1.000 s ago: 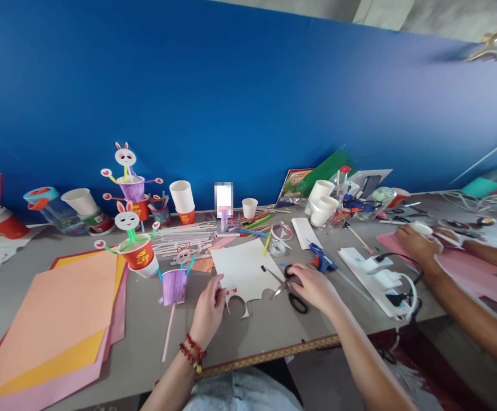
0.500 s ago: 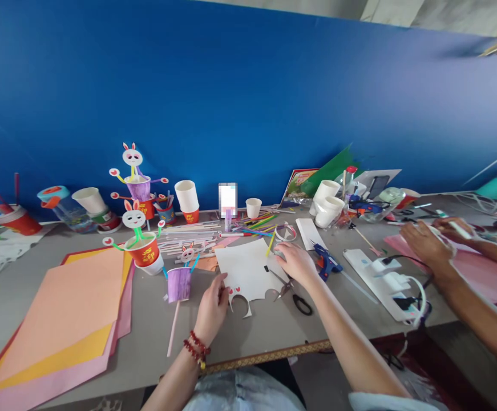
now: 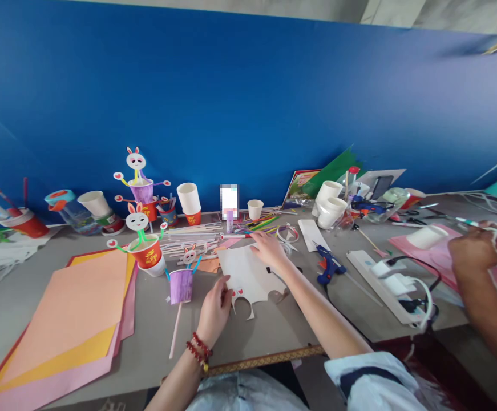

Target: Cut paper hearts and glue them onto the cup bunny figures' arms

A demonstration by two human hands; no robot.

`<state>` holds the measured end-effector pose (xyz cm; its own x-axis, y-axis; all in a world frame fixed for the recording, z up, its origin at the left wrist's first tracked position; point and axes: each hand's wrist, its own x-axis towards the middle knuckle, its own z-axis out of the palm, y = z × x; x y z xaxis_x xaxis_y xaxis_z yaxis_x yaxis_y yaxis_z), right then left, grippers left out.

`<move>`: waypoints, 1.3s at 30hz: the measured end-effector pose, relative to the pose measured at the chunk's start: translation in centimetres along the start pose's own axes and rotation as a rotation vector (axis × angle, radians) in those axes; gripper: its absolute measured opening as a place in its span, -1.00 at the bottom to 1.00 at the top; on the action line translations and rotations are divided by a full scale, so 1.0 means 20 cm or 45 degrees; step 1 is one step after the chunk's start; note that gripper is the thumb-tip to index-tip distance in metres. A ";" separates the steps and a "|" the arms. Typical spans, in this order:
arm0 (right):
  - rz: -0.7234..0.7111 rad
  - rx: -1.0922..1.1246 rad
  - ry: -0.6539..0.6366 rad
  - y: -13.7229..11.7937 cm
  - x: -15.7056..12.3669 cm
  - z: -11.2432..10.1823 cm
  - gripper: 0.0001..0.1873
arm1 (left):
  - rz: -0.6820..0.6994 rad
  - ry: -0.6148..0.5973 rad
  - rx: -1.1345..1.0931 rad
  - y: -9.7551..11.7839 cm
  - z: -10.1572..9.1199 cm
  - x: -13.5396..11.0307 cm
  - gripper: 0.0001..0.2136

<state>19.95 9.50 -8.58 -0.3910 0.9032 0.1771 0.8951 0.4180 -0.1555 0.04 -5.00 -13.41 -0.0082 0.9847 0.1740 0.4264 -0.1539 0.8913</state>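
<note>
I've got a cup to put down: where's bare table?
Bare patches: between the coloured papers and pink straw, and in front of the white sheet, between the left hand and right forearm. Crowded: along the blue wall, with cups and straws, and on the right, around the glue gun and power strip.

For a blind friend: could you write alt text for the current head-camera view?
A person's right hand extends over a cut white sheet on a cluttered grey table, while the left hand is by the sheet's left edge. Rabbit-faced cup figures stand to the left; a blue glue gun lies to the right.
</note>
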 end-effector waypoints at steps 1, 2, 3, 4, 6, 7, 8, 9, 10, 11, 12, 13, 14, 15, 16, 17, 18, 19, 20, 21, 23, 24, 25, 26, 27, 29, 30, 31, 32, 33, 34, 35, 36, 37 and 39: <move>-0.023 0.007 -0.013 -0.03 -0.01 0.01 -0.58 | 0.003 -0.006 0.001 0.00 0.00 0.00 -0.68; -0.046 0.014 -0.028 -0.06 -0.02 0.02 -0.60 | 0.006 -0.011 0.002 0.00 0.00 0.00 -0.68; -0.068 0.019 -0.045 -0.09 -0.04 0.04 -0.63 | 0.009 -0.017 0.004 0.00 -0.01 0.00 -0.68; -0.080 0.022 -0.059 -0.12 -0.07 0.06 -0.68 | 0.012 -0.022 0.005 0.00 -0.01 0.00 -0.68; -0.077 0.019 -0.067 -0.17 -0.12 0.09 -0.74 | 0.017 -0.033 0.008 0.00 -0.01 0.00 -0.69; -0.067 0.015 -0.065 -0.20 -0.14 0.10 -0.75 | 0.018 -0.039 0.008 0.00 -0.01 0.00 -0.69; -0.056 0.012 -0.062 -0.21 -0.15 0.11 -0.73 | 0.019 -0.043 0.009 0.00 -0.02 0.00 -0.68; -0.046 0.009 -0.061 -0.22 -0.16 0.11 -0.71 | 0.018 -0.048 0.012 0.00 -0.02 0.00 -0.68; -0.040 0.006 -0.066 -0.23 -0.17 0.12 -0.70 | 0.016 -0.053 0.014 -0.01 -0.02 -0.01 -0.67; -0.038 0.004 -0.075 -0.24 -0.17 0.11 -0.68 | 0.014 -0.056 0.016 -0.01 -0.02 -0.01 -0.67; -0.040 0.003 -0.090 -0.23 -0.16 0.10 -0.68 | 0.012 -0.058 0.017 -0.01 -0.02 -0.01 -0.67; -0.044 0.003 -0.111 -0.22 -0.16 0.08 -0.68 | 0.010 -0.058 0.016 -0.01 -0.02 -0.01 -0.67; -0.046 0.003 -0.136 -0.20 -0.16 0.05 -0.70 | 0.008 -0.056 0.015 -0.01 -0.02 -0.01 -0.67; -0.044 0.002 -0.165 -0.17 -0.16 0.01 -0.72 | 0.005 -0.053 0.014 -0.01 -0.02 -0.01 -0.67; -0.036 -0.001 -0.197 -0.13 -0.17 -0.03 -0.76 | 0.002 -0.050 0.013 -0.01 -0.02 -0.01 -0.67; -0.012 -0.013 -0.226 -0.08 -0.19 -0.08 -0.78 | -0.003 -0.050 0.013 -0.01 -0.01 0.00 -0.66; 0.015 -0.032 -0.260 -0.02 -0.22 -0.13 -0.81 | -0.008 -0.051 0.012 -0.01 -0.01 0.00 -0.66; 0.037 -0.054 -0.297 0.04 -0.26 -0.17 -0.83 | -0.013 -0.051 0.009 -0.02 -0.01 0.00 -0.66; 0.068 -0.082 -0.325 0.09 -0.31 -0.21 -0.83 | -0.018 -0.052 0.006 -0.02 -0.01 0.00 -0.66; 0.096 -0.112 -0.348 0.14 -0.36 -0.24 -0.81 | -0.021 -0.054 0.001 -0.02 -0.01 0.00 -0.66; 0.140 -0.169 -0.375 0.20 -0.46 -0.26 -0.76 | -0.024 -0.056 -0.007 -0.02 -0.01 0.00 -0.67; 0.154 -0.190 -0.381 0.21 -0.50 -0.26 -0.74 | -0.023 -0.056 -0.010 -0.01 -0.01 0.00 -0.67; 0.161 -0.205 -0.379 0.22 -0.53 -0.26 -0.72 | -0.022 -0.057 -0.014 -0.01 -0.01 0.00 -0.67; 0.159 -0.211 -0.375 0.22 -0.55 -0.26 -0.71 | -0.021 -0.058 -0.017 -0.01 -0.01 0.00 -0.67; 0.145 -0.205 -0.372 0.22 -0.56 -0.25 -0.71 | -0.020 -0.058 -0.020 -0.01 -0.01 0.00 -0.67; 0.085 -0.163 -0.374 0.23 -0.57 -0.27 -0.72 | -0.019 -0.060 -0.024 -0.02 -0.01 0.00 -0.67; 0.046 -0.144 -0.382 0.25 -0.58 -0.28 -0.73 | -0.020 -0.061 -0.026 -0.02 -0.01 0.00 -0.67; 0.012 -0.108 -0.384 0.27 -0.58 -0.30 -0.75 | -0.021 -0.061 -0.028 -0.02 -0.01 0.00 -0.67; -0.009 -0.049 -0.370 0.29 -0.59 -0.32 -0.78 | -0.023 -0.060 -0.030 -0.03 -0.01 0.00 -0.67; -0.011 0.050 -0.334 0.32 -0.61 -0.34 -0.81 | -0.025 -0.057 -0.032 -0.03 -0.01 0.00 -0.67; 0.011 0.241 -0.268 0.33 -0.62 -0.35 -0.86 | -0.027 -0.055 -0.034 -0.03 -0.01 0.00 -0.67; 0.050 0.484 -0.184 0.33 -0.64 -0.34 -0.90 | -0.029 -0.053 -0.036 -0.03 -0.01 0.00 -0.66; 0.100 0.756 -0.108 0.31 -0.66 -0.33 -0.90 | -0.031 -0.052 -0.040 -0.03 0.00 0.00 -0.66; 0.150 1.016 -0.051 0.27 -0.68 -0.30 -0.84 | -0.030 -0.046 -0.038 -0.02 0.00 0.00 -0.66; 0.222 1.396 -0.040 0.14 -0.70 -0.22 -0.74 | -0.011 -0.017 -0.006 0.01 0.00 -0.01 -0.65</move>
<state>28.86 -2.40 -7.19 -0.2972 0.9537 0.0469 0.2700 0.1310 -0.9539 0.12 -5.26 -13.33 -0.0001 0.9870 0.1606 0.4223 -0.1455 0.8947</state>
